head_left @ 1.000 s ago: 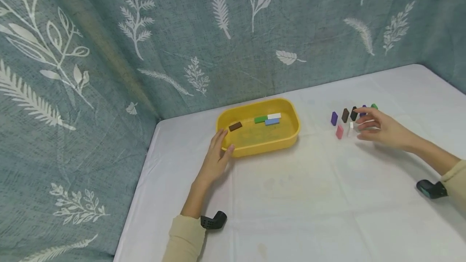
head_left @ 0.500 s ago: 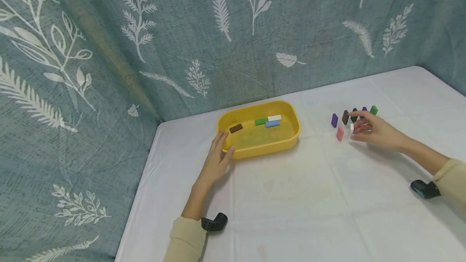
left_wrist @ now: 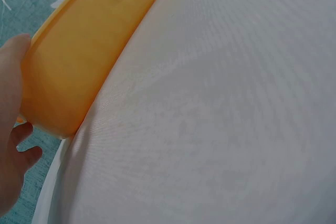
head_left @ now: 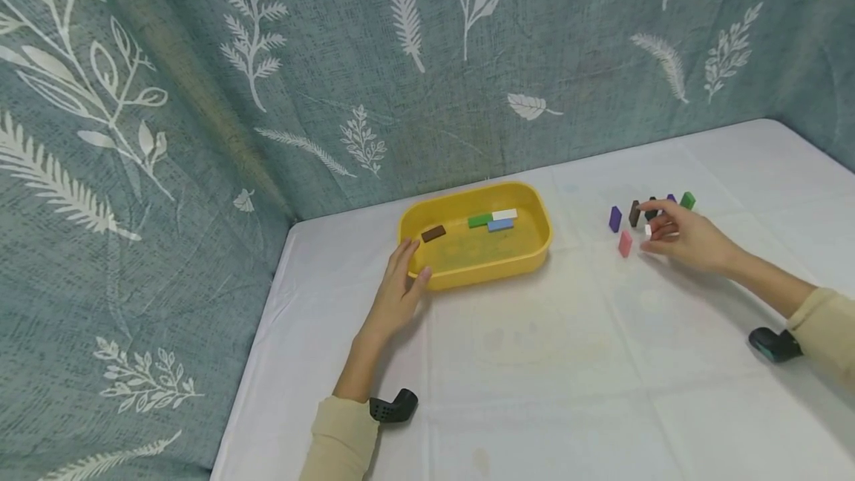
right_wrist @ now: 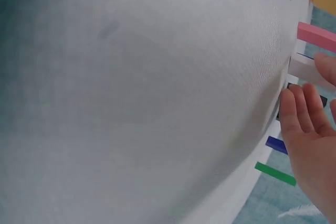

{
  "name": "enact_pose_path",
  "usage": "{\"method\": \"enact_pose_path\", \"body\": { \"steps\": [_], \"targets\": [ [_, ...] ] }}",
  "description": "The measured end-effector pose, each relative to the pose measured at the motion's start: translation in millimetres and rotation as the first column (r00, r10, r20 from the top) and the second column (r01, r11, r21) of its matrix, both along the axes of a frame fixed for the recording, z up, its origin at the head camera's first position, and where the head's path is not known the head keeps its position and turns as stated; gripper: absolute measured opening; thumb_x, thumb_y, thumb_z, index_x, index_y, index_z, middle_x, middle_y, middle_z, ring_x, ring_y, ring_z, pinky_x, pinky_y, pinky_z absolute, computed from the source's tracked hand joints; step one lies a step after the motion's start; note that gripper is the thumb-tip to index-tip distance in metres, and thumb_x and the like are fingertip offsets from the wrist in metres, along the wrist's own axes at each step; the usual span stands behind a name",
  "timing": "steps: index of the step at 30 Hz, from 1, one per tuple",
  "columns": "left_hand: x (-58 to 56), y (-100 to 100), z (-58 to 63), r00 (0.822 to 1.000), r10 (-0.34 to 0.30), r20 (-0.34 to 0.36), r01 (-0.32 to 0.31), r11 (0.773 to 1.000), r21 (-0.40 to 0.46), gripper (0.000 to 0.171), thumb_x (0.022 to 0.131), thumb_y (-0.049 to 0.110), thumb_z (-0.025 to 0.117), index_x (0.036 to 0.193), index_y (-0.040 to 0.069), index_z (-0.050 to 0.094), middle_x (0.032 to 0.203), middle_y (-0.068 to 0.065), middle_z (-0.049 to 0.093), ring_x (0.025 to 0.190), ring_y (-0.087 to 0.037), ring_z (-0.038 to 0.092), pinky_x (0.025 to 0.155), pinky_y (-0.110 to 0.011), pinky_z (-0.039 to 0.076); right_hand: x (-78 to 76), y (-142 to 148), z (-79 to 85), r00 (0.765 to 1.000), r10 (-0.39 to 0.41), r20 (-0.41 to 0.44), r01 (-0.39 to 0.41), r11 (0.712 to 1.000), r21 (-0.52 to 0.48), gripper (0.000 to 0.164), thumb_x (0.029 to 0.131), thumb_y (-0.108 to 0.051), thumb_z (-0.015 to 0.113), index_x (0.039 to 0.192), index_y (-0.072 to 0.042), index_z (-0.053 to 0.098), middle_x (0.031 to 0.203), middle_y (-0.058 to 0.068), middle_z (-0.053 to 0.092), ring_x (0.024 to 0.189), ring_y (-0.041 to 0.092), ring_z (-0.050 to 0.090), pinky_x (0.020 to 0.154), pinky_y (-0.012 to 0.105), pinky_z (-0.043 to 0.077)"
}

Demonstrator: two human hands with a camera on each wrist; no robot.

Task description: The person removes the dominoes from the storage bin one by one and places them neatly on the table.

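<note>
My left hand (head_left: 394, 295) rests at the near left corner of a yellow tray (head_left: 487, 271), fingers along its left rim and thumb against the front wall. In the left wrist view the thumb (left_wrist: 16, 51) touches the tray's outside. At the right, my right hand (head_left: 688, 238) pinches a small white block (head_left: 648, 231) between thumb and fingers. The right wrist view has the thumb over part of that white block (right_wrist: 304, 68), which stands at table level. A pink block (head_left: 625, 243) stands just left of it.
Near the right hand stand a purple block (head_left: 615, 219), a dark brown block (head_left: 634, 213), a black block (head_left: 652, 206), another purple block (right_wrist: 276, 144) and a green block (head_left: 688, 200). Inside the tray lie brown (head_left: 433, 234), green (head_left: 479, 220), white (head_left: 505, 214) and blue (head_left: 500, 226) blocks.
My right hand has moved left to the white block, and its thumb and fingers have closed around it. The left hand has stayed at the tray.
</note>
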State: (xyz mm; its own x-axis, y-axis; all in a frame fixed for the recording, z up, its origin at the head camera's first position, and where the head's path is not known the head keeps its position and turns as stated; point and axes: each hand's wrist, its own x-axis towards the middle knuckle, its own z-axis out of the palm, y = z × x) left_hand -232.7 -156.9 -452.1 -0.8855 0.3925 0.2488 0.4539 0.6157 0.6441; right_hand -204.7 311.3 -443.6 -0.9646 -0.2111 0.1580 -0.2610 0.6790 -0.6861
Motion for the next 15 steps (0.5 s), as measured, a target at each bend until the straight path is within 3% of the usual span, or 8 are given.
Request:
{"method": "enact_pose_path", "body": {
  "steps": [2,6,8,15],
  "targets": [
    [0.1,-0.1,0.0,1.0,0.002,0.003,-0.002,1.0,-0.003,0.059,0.102,0.037,0.043,0.149,0.005,0.027,0.155,-0.016,0.018,0.141,-0.032,0.017,0.109,-0.054,0.02,0.3,-0.3,0.6,1.0,0.0,0.001,0.0,1.0,0.0,0.059,0.083,0.004,0.07,0.134,0.007,0.039,0.101,0.021,0.057,0.097,0.042,0.058,0.075,0.009,0.046],
    [0.5,-0.2,-0.2,1.0,0.006,0.015,-0.006,1.0,-0.009,0.06,0.102,0.039,0.041,0.149,0.004,0.026,0.155,-0.015,0.018,0.141,-0.031,0.016,0.109,-0.055,0.02,1.0,-0.8,1.5,1.0,0.012,0.005,-0.011,1.0,-0.004,0.059,0.083,0.007,0.068,0.134,0.007,0.039,0.102,0.022,0.057,0.099,0.043,0.057,0.078,0.02,0.05],
    [0.4,-0.1,-0.4,1.0,0.007,0.018,-0.007,1.0,-0.011,0.061,0.102,0.039,0.041,0.149,0.004,0.026,0.155,-0.015,0.017,0.141,-0.031,0.015,0.109,-0.055,0.02,1.1,-0.9,1.5,1.0,0.014,0.01,-0.014,1.0,-0.005,0.059,0.083,0.008,0.067,0.135,0.007,0.039,0.103,0.022,0.057,0.1,0.043,0.057,0.079,0.019,0.05],
    [-0.9,-0.5,-1.3,1.0,0.008,0.014,-0.008,1.0,-0.018,0.061,0.102,0.04,0.041,0.15,0.005,0.026,0.155,-0.015,0.017,0.141,-0.031,0.015,0.109,-0.055,0.02,2.6,-0.8,1.1,1.0,0.029,0.007,-0.028,0.999,-0.027,0.062,0.082,0.007,0.069,0.136,0.006,0.038,0.106,0.024,0.055,0.1,0.043,0.056,0.076,0.01,0.046]
  ]
}}
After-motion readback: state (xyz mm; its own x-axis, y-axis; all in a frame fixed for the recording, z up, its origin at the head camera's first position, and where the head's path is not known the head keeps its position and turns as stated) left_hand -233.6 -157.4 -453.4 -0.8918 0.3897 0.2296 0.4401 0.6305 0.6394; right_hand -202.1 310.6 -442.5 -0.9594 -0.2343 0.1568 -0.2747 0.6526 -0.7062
